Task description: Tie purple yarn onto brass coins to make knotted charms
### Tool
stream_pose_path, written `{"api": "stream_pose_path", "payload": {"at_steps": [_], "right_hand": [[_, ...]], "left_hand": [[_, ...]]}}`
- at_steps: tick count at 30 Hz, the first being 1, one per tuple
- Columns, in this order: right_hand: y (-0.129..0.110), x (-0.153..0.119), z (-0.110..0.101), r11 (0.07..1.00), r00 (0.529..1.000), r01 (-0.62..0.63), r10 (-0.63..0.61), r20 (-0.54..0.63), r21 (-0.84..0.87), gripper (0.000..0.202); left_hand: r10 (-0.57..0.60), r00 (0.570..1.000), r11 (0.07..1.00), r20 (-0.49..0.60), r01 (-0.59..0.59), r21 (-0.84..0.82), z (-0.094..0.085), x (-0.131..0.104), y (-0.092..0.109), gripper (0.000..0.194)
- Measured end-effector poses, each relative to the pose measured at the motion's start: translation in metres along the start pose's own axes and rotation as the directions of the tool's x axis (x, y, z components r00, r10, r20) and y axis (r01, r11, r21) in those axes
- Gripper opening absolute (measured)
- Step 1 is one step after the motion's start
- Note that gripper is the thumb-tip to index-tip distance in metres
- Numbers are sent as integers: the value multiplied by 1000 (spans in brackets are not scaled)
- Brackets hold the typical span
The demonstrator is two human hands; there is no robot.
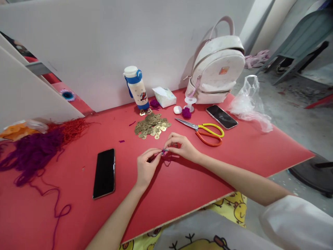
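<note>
A purple yarn cord (168, 161) is pinched between my two hands over the middle of the red table. My left hand (148, 165) grips one side of it with thumb and fingers pressed together. From the right, my right hand (182, 148) pinches the same cord, its fingertips almost meeting the left ones. A short loop of the cord hangs below the fingers; the knotted part between them is too small to make out. Just beyond the hands lies a heap of brass coins with holes (152, 125). Scissors (204, 131) with yellow and orange handles rest to the right.
A black phone (104, 173) lies left of my hands, another phone (221, 117) at the right. Purple yarn (36, 149) and red strands (75, 131) spread at the far left. Along the back stand a bottle (136, 86), tissue pack (164, 97), spool (190, 100) and white backpack (218, 69).
</note>
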State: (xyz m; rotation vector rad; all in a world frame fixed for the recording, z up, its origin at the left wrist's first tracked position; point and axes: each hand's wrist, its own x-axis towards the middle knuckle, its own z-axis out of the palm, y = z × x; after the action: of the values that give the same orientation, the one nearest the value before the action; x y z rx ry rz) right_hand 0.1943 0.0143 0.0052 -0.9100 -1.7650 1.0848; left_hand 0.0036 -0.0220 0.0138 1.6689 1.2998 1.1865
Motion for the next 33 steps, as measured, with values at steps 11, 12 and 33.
{"api": "stream_pose_path", "payload": {"at_steps": [11, 12, 33], "right_hand": [[3, 6, -6, 997, 999, -20, 17, 30, 73, 13], [3, 6, -6, 997, 999, -16, 13, 41, 71, 13], [1, 6, -7, 999, 995, 33, -36, 88, 34, 13]], "left_hand": [[34, 998, 999, 47, -33, -25, -1, 0, 3, 10], [37, 998, 999, 56, -35, -24, -1, 0, 3, 10], [17, 996, 998, 86, -12, -55, -4, 4, 1, 9]]}}
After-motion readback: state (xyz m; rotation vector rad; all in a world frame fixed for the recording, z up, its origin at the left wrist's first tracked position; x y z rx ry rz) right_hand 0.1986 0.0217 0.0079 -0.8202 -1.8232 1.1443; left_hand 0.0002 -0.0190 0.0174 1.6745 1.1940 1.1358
